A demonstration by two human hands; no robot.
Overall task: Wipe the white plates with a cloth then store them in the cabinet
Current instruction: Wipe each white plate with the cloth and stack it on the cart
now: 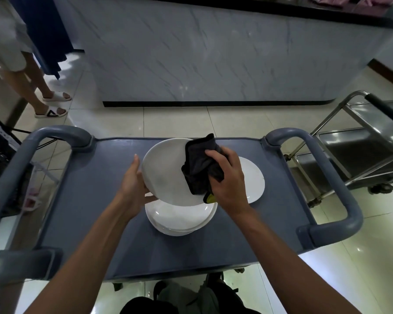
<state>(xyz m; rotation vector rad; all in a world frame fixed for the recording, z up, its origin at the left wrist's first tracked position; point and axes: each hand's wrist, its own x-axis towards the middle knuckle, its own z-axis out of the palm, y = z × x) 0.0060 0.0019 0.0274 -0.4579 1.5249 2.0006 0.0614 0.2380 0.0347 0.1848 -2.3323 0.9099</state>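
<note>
Left hand (134, 184) grips my tilted round white plate (166, 171); right hand (227, 175) clutches the crumpled black cloth (200, 166) against it, above stacked white plates (179, 218) on the grey plastic cart (100, 200).

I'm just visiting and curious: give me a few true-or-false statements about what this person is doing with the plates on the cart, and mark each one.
1. The right hand holds a dark cloth. True.
2. The cloth is pressed on the lifted plate. True.
3. The left hand rests flat on the cart. False: it holds the lifted plate's edge.
4. The lifted plate is the only plate here. False: a stack lies under it and another plate lies to the right.
5. The cart is red. False: it is grey-blue.
</note>
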